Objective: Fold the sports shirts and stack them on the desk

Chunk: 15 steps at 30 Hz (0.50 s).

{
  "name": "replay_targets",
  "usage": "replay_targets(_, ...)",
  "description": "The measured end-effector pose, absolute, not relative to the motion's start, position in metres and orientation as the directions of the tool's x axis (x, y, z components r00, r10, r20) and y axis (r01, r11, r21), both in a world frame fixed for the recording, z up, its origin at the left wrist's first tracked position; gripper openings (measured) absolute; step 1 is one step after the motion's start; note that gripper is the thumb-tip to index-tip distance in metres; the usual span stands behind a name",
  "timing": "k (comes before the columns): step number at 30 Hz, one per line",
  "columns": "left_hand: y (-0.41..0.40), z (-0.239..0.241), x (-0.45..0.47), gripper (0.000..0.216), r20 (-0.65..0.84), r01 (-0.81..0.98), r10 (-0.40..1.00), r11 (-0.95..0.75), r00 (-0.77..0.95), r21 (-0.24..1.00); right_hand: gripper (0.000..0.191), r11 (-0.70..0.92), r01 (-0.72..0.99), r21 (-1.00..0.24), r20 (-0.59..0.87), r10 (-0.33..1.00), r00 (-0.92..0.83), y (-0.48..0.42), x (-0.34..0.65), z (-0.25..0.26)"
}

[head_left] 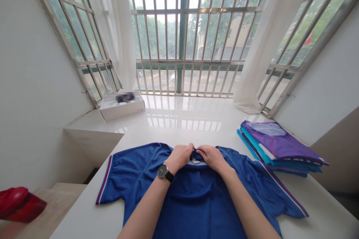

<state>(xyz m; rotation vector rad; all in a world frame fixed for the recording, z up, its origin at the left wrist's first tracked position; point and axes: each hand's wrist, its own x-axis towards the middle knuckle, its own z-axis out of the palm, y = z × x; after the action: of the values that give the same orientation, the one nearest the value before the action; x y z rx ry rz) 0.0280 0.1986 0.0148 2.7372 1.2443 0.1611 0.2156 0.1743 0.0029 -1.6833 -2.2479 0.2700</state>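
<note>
The blue shirt [196, 198] lay spread along the table's [84, 216] near edge. The left hand [179, 157] and right hand [214, 158] met at its collar [198, 161], each grip pinching the cloth. Squaring the collar seemed the step in hand; the next move would need both sleeves smoothed flat.

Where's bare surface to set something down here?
Biggest free patch: white sill between the box, the folded stack and the collar of the blue shirt. Smaller strip left of the sleeve. Crowded: near edge, under the shirt, left hand and right hand gripping the collar.
</note>
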Motion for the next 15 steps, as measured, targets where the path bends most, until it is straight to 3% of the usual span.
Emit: replay_targets(15, 0.2065, 0.0110, 0.0212, 0.027, 0.135, 0.669, 0.711, -0.697, 0.690, 0.256, 0.026, 0.299, 0.878, -0.374, 0.159, 0.953, -0.257, 0.1762, 0.2167, -0.0015)
